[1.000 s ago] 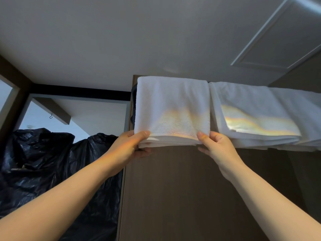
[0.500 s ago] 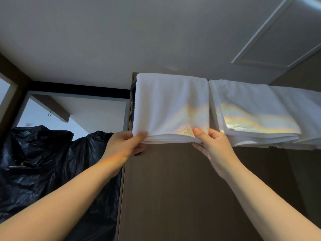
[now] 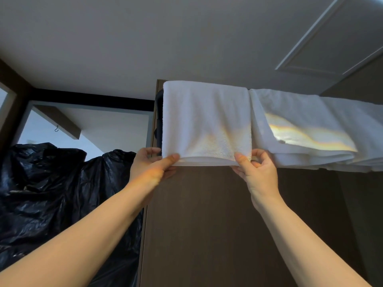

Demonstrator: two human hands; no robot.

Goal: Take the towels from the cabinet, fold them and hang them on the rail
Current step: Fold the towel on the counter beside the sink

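Observation:
A folded white towel (image 3: pixel 205 117) hangs over a high rail above a dark brown panel; the rail itself is hidden under the cloth. My left hand (image 3: pixel 150 166) pinches the towel's lower left corner, thumb in front and fingers behind. My right hand (image 3: pixel 257 168) pinches its lower right corner the same way. Right beside it hangs a second white towel (image 3: pixel 298 125), touching the first along its edge, and more white cloth (image 3: pixel 360 129) continues to the right edge of the view.
The dark brown cabinet panel (image 3: pixel 217 224) fills the space under the towels. Crumpled black plastic sheeting (image 3: pixel 51 193) bulges at the left. A white ceiling with a framed hatch (image 3: pixel 331 38) lies overhead. A dark bracket (image 3: pixel 158 121) shows at the towel's left edge.
Both hands have shifted along the towel's bottom edge and now pinch its two lower corners more tightly; the hem sits a little higher and straighter than a second ago.

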